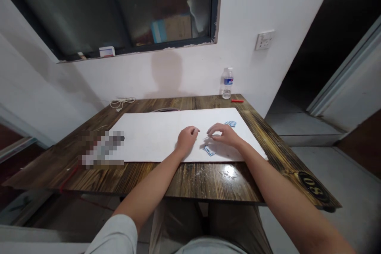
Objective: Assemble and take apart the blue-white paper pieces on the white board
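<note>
Room: I am sitting at a table (202,182) of dark burnt-looking wood, facing a white wall (244,4) with a dark glazed window (89,8) and a wall socket (264,40) above it.

Surface: a white sheet (149,137) is lying across the table, and I am working with my arms reaching over its near edge.

Left hand: my left hand (187,139) is hovering at the middle of the white sheet, with its fingers loosely curled and pointing toward my other hand.

Right hand: my right hand (223,135) is curving just above a blue-and-white paper piece (209,151), with its fingertips close to, but apart from, those of my left hand.

Grip: my hands are neither spread nor pressed together. I cannot tell whether either one is pinching anything small.

Pieces: a second blue-and-white paper piece (230,124) is lying farther out on the sheet, beyond my right hand.

Care: I am keeping both hands low and close together over the sheet, with my fingertips near the pieces.

Nearby: a plastic water bottle (227,83) and a red pen (237,101) are standing and lying at the far edge of the table, near a coil of white cord (122,103).
</note>
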{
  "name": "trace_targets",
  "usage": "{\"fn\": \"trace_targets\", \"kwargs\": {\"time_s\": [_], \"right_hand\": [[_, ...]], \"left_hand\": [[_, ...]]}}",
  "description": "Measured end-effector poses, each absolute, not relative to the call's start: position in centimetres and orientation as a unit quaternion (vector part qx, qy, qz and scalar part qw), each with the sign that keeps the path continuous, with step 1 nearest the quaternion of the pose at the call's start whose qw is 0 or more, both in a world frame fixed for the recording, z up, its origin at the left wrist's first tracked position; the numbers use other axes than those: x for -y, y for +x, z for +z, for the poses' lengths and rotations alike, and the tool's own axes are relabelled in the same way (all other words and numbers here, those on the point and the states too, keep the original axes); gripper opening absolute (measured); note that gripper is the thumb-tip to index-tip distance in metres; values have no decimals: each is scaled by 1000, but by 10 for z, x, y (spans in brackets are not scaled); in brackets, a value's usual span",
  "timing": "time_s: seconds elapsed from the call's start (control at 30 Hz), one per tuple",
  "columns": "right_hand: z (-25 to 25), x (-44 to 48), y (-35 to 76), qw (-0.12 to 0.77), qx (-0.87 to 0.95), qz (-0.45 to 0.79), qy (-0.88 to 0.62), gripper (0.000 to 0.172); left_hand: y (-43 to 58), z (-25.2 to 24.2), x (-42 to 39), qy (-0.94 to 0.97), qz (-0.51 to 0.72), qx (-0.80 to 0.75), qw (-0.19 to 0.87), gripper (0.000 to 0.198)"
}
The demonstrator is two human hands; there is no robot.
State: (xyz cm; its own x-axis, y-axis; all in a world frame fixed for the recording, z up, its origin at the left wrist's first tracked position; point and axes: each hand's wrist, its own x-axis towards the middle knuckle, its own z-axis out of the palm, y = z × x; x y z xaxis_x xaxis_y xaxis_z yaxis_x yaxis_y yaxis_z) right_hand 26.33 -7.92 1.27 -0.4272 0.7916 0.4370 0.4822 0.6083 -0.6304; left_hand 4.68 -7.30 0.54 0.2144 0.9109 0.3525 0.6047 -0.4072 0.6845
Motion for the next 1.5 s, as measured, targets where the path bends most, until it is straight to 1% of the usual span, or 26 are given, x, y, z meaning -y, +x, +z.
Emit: {"fn": "trace_targets", "kwargs": {"time_s": [0.1,0.2,0.23,0.3,0.4,0.47,0.53,0.57,0.63,0.67,0.73,0.8,1.0,1.07,1.17,1.27,1.37,1.43,1.5], "right_hand": [[20,85,265,293,860,242,-341,12],[23,87,269,225,870,298,-322,14],[23,86,271,223,865,310,-326,16],[19,82,275,258,835,314,-371,21],[10,70,284,331,754,265,-502,23],[2,62,291,356,704,194,-584,24],[-5,57,300,362,664,101,-646,29],[-8,56,303,352,650,57,-671,34],[-12,56,308,304,649,10,-697,46],[-13,57,309,269,662,6,-700,46],[-13,60,308,201,694,10,-691,36],[-11,62,306,163,708,0,-688,26],[-7,61,300,142,697,-36,-702,29],[-7,60,301,153,690,-34,-706,30],[-9,59,303,196,671,-22,-715,32],[-11,58,309,259,642,1,-722,37],[-14,55,312,342,613,30,-712,44],[-14,53,311,409,595,60,-689,40],[-11,52,307,467,585,113,-653,30]], "left_hand": [[44,-3,64,705,403,-512,279,24],[44,-9,60,688,403,-520,307,23],[45,-10,60,688,399,-520,310,23],[46,-9,61,694,393,-517,312,23],[47,-6,64,706,385,-512,303,23],[47,-4,65,709,383,-509,302,23],[48,-3,66,708,383,-507,308,23],[48,-3,66,708,382,-506,310,24],[48,-3,67,712,378,-505,307,24],[49,-2,67,715,376,-504,305,24],[49,-1,68,718,374,-501,306,24],[49,-1,69,719,374,-500,305,24],[49,-2,67,715,375,-501,311,25],[49,-3,67,715,374,-503,311,25],[49,-3,66,713,375,-503,314,24],[49,-2,67,711,374,-506,314,24],[49,0,68,713,372,-512,304,24],[48,1,69,718,371,-511,295,25],[48,2,69,720,370,-508,294,25]]}}
